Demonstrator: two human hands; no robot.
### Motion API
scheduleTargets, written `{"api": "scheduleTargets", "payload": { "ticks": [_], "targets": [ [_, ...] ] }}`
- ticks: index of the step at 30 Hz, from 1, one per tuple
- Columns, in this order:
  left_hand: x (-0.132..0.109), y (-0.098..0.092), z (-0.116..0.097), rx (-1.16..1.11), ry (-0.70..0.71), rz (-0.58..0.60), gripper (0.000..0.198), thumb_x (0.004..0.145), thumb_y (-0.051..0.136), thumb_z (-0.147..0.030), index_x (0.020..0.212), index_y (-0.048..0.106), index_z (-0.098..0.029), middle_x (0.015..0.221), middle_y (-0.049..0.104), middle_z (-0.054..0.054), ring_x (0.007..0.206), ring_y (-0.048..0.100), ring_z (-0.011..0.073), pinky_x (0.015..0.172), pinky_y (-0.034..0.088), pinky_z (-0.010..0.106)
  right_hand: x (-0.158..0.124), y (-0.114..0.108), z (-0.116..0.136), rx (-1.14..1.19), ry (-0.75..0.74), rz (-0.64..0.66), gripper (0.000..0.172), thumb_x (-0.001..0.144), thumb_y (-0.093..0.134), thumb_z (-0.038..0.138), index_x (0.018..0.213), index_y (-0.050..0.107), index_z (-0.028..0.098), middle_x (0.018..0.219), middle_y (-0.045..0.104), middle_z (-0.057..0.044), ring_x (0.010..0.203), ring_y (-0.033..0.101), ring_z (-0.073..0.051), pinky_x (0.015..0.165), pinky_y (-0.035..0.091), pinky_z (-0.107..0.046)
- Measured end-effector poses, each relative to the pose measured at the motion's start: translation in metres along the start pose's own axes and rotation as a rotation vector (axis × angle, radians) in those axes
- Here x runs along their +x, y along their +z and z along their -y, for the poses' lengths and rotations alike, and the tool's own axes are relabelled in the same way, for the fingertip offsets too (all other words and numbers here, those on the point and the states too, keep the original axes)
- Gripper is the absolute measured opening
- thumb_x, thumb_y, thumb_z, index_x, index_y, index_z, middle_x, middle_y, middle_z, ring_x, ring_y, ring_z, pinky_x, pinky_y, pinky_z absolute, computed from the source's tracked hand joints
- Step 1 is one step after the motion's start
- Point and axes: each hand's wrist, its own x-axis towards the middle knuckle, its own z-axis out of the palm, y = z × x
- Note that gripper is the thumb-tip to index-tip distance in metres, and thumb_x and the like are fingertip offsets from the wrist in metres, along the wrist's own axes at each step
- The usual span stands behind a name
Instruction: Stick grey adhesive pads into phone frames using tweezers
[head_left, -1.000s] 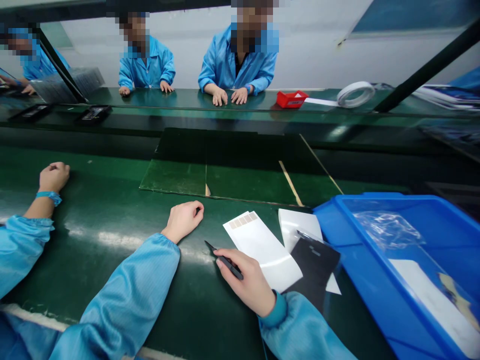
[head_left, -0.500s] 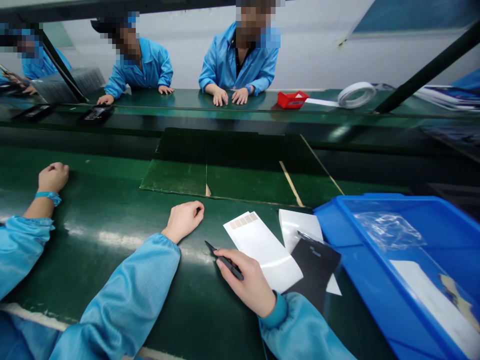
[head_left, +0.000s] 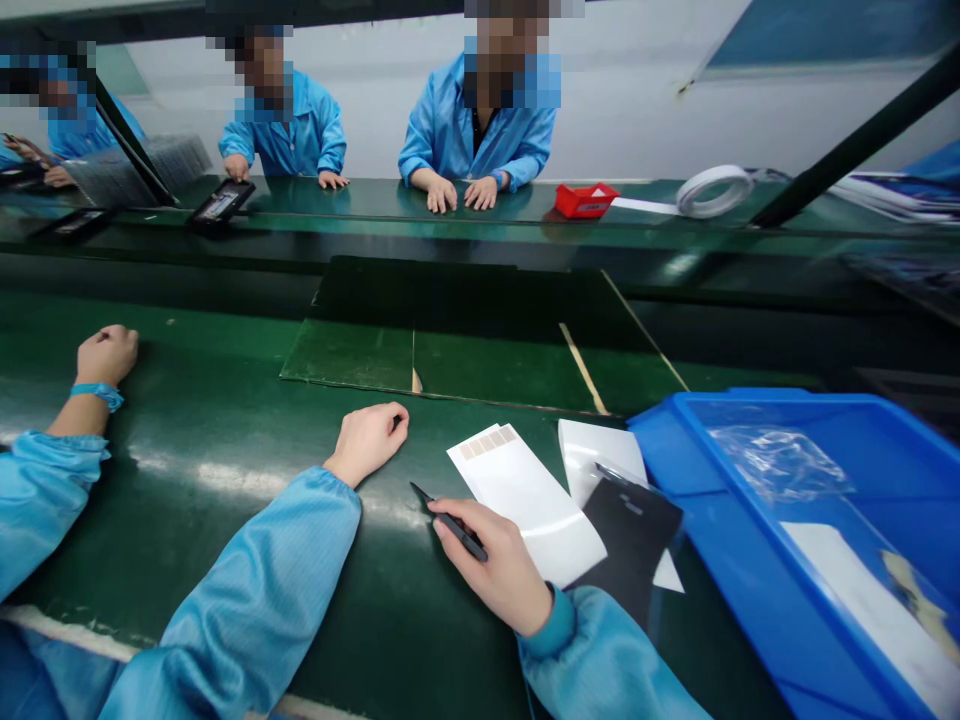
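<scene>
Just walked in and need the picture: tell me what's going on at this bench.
The right hand holds a dark slim tool over the green bench, beside a white sheet and a black sheet. The left hand rests curled and empty on the bench. A blue bin stands at right; a neighbour's hand rests far left.

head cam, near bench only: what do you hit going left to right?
co-worker's fist → left hand, curled on the bench → right hand holding black tool → black card → blue bin. The white sheets overlap the hand and card, so they are left out.
</scene>
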Motion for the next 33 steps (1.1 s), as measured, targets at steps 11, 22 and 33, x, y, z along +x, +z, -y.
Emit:
{"api": "scheduleTargets", "payload": {
  "ticks": [11,22,33],
  "targets": [
    [-0.0009,-0.0021,-0.0015,0.005,-0.004,0.005,0.017,0.092,0.053,-0.03,0.094,0.07,-0.027,0.071,0.066,-0.003,0.068,0.06,0.0139,0.059,0.031,0.025,-0.0006,0.0007,0.0005,-0.011,0.003,-0.007,0.02,0.094,0.056,0.023,0.111,0.067,0.024,0.104,0.074,-0.006,0.093,0.071,-0.021,0.083,0.059,-0.033],
    [-0.0002,-0.0023,-0.0018,0.008,-0.004,0.003,0.016,0.091,0.053,-0.03,0.093,0.069,-0.027,0.071,0.066,-0.004,0.067,0.059,0.0135,0.059,0.03,0.026,0.0013,-0.0009,0.0032,-0.006,-0.01,-0.025,0.019,0.094,0.056,0.024,0.109,0.067,0.024,0.101,0.075,-0.006,0.091,0.073,-0.022,0.081,0.06,-0.033],
    [-0.0003,-0.0018,-0.002,0.011,-0.011,0.013,0.018,0.091,0.053,-0.031,0.093,0.07,-0.027,0.071,0.066,-0.003,0.067,0.06,0.0137,0.059,0.031,0.026,-0.0001,0.0002,0.0016,0.002,-0.005,-0.019,0.019,0.094,0.057,0.023,0.11,0.067,0.024,0.102,0.074,-0.005,0.092,0.072,-0.021,0.083,0.059,-0.032]
  ]
}}
